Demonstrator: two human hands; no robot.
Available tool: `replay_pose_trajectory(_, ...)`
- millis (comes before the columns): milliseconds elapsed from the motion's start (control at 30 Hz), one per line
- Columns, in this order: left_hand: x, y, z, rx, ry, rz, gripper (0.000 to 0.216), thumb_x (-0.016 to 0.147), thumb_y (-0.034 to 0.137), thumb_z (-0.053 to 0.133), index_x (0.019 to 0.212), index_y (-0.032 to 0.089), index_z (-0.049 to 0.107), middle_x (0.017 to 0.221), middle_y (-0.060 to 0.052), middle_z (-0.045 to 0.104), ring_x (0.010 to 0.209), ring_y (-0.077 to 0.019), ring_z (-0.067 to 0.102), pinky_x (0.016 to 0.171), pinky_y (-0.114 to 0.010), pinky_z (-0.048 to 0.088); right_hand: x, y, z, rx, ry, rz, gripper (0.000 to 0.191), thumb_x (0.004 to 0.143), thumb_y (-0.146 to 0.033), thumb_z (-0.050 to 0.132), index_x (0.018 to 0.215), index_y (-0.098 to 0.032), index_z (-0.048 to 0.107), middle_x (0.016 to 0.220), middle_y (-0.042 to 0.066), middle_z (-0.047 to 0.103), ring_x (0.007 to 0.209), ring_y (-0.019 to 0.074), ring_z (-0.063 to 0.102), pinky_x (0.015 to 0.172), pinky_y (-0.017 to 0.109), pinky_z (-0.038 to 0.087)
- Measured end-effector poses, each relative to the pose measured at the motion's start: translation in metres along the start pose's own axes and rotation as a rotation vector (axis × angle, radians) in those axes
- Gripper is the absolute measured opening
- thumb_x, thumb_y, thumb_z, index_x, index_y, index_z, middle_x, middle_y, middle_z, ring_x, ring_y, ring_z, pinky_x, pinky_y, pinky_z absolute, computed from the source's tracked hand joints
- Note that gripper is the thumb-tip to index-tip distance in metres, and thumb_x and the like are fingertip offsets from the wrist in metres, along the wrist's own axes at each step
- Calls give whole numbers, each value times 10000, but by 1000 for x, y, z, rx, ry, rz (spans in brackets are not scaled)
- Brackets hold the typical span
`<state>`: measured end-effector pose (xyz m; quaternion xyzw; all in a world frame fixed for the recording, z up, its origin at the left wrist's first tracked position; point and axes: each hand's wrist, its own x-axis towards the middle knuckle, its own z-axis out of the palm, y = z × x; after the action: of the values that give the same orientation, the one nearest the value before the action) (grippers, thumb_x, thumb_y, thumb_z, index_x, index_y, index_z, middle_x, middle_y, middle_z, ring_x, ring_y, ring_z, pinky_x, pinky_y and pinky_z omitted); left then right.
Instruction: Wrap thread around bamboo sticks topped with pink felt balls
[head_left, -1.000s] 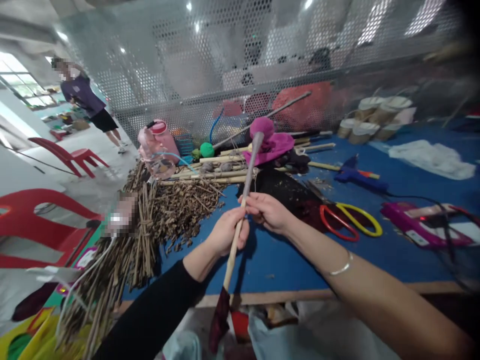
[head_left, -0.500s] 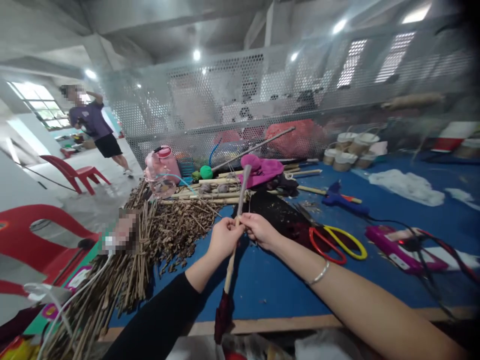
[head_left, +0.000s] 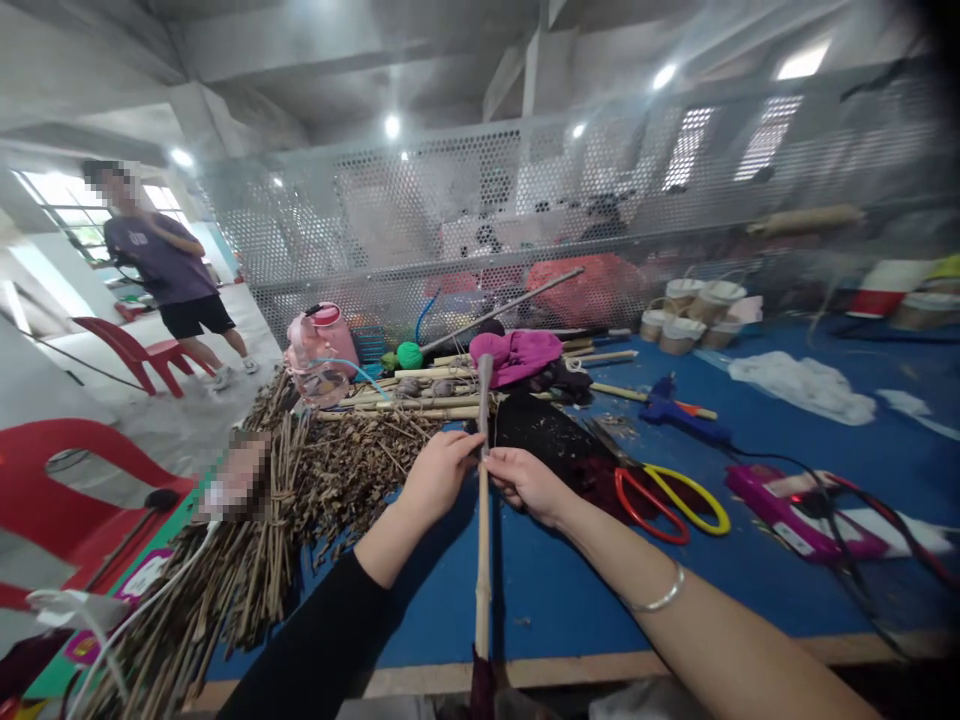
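Note:
A thin bamboo stick (head_left: 484, 560) points away from me over the table's front edge. Its far end is covered in grey material (head_left: 486, 385), and dark red cloth (head_left: 482, 680) wraps the near end. My left hand (head_left: 439, 475) is closed on the stick from the left, fingertips at the lower edge of the grey part. From the other side, my right hand (head_left: 529, 485) pinches at the same spot, thumb and forefinger against the stick. Whether a thread is also between those fingers I cannot tell. Black cloth (head_left: 525, 420) lies just beyond my hands.
Scissors (head_left: 652, 500) with red and yellow handles lie right of my right hand. Beyond are a blue glue gun (head_left: 686, 415) and a magenta device (head_left: 780, 510). Dried stalks (head_left: 255, 540) cover the left side. A pink jug (head_left: 326, 345) stands behind. A person (head_left: 161, 260) stands back left.
The stick has swung from a slant to nearly straight away from me, its red-wrapped end moving right. My left fingers have shifted up to the grey part. The person at back left has lowered an arm.

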<state>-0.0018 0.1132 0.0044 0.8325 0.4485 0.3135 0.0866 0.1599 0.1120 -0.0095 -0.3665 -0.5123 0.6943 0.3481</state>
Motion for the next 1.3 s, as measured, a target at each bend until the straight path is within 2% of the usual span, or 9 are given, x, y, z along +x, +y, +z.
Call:
replay_pose_trajectory(67,4,0,-1,-20,-108,39,378,815,129,434,1165,201,557,1054,-76,631,969,-182,560,866,-314,437,0,1,-1,-35,11,3,362,709,-459,582,617,-188,362,434,-113,273,330,18,149,324,192,70)
replay_pose_trajectory(133,4,2,0,-82,-160,50,390,820,116,397,1168,191,558,1064,-76,639,966,-170,579,873,-299,440,-1,2,-1,-54,11,1,378,694,-468,589,599,-187,355,424,-112,276,325,17,159,321,192,75)
replay_pose_trajectory(267,-5,7,6,-198,-12,-35,445,789,89,411,1216,163,510,1175,-84,587,1058,-158,543,940,-286,402,-2,1,1,-55,-18,31,366,686,-477,585,622,-188,370,427,-115,270,328,19,143,326,194,53)
replay_pose_trajectory(333,-10,8,8,-215,-1,-27,444,791,94,415,1220,168,505,1173,-84,585,1050,-157,543,937,-291,405,-2,0,1,-59,-17,47,364,685,-480,584,630,-189,373,430,-116,267,330,20,134,329,197,45)
replay_pose_trajectory(500,-14,5,0,-120,-178,66,417,827,135,409,1225,209,505,1069,-73,633,966,-169,570,863,-295,441,-4,-2,-2,-130,-22,43,352,673,-459,600,605,-178,400,424,-107,280,331,22,175,337,212,76)
replay_pose_trajectory(667,-13,5,-8,-91,-266,101,432,823,152,437,1244,238,483,1127,-71,604,1016,-170,556,883,-287,429,-4,-3,-5,-190,-97,35,346,679,-461,605,615,-158,450,438,-94,306,366,28,188,376,223,86)
replay_pose_trajectory(1000,-12,12,-11,-141,-262,91,397,824,141,438,1191,265,525,1125,-33,616,1008,-161,573,890,-263,419,-8,-10,-21,-368,-272,13,328,755,-481,525,761,-155,492,499,-88,323,398,50,224,394,214,148)
replay_pose_trajectory(1300,-13,3,-9,-222,-255,27,368,809,134,445,1138,224,584,1104,-48,639,1018,-169,579,887,-263,419,-1,-1,-22,-664,-175,-136,275,787,-394,489,682,-143,524,557,-52,357,527,81,299,500,216,254)
